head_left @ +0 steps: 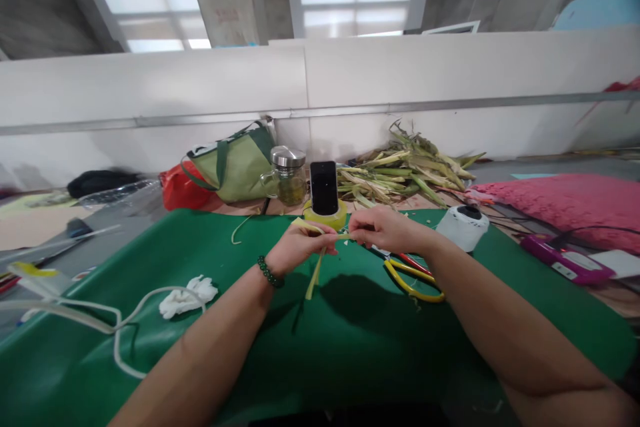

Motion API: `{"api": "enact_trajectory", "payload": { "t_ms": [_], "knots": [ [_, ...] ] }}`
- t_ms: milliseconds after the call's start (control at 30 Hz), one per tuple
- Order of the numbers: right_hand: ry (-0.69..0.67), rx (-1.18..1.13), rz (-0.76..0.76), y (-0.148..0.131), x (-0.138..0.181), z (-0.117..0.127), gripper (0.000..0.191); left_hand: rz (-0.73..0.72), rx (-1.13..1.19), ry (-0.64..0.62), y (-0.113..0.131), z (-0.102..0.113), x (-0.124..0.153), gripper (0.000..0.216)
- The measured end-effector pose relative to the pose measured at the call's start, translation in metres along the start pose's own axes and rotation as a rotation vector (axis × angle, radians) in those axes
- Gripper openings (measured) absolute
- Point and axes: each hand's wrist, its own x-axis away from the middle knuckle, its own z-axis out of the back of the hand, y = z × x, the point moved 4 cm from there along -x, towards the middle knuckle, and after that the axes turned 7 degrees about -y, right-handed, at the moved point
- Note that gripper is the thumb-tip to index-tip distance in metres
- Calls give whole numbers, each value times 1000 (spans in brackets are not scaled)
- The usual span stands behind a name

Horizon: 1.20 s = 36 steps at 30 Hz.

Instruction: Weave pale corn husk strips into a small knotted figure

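Strip [344, 236], head view: short span between left hand [303, 245] and right hand [379, 227], fingers of both pinching it, above the green mat [380, 360]. Long axis runs side to side, roughly level; both hands equally near. Loose tail [313, 280] hangs below left hand; can't tell if same piece. Phone [324, 188] and yellow tape roll [333, 217] just beyond; yellow-handled scissors [413, 290] beside right forearm. Nothing else between the hands.

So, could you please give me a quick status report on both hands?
Left hand and right hand pinching pale green strip between them. Loose length hanging below left hand. Yellow-handled tool near right hand; phone upright beyond.
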Motion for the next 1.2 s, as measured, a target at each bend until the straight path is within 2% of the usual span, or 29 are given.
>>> {"api": "enact_trajectory", "payload": {
  "t_ms": [133,233,367,433,567,733,833,900,1067,1133,1200],
  "knots": [
    [-53,-33,-30,3,3,4,16,38,-73,-37,1,4,2,16],
    [-70,-56,-62,9,1,1,18,125,-19,6,-3,5,0,18],
    [160,27,-93,13,-4,2,17,131,69,97,-5,3,-3,22],
    [206,56,-74,12,-6,0,21,97,72,97,-4,-1,-2,24],
    [77,72,-35,9,-8,-7,35,91,26,33,-1,-5,2,25],
    [-11,-19,-29,11,-5,-6,43,127,14,-73,-4,2,0,27],
    [-41,-117,-67,15,-5,-6,46,158,97,-150,-7,5,-1,28],
    [-21,-266,-86,20,-5,-5,49,188,201,-159,-9,5,-2,25],
    [224,-813,-87,36,-4,5,60,174,439,-94,-6,4,-1,17],
    [235,-825,-84,36,-5,5,54,135,466,-108,-3,2,0,21],
    [154,-755,-80,31,-8,-2,47,123,466,-111,-2,1,1,23]
  ]
}}
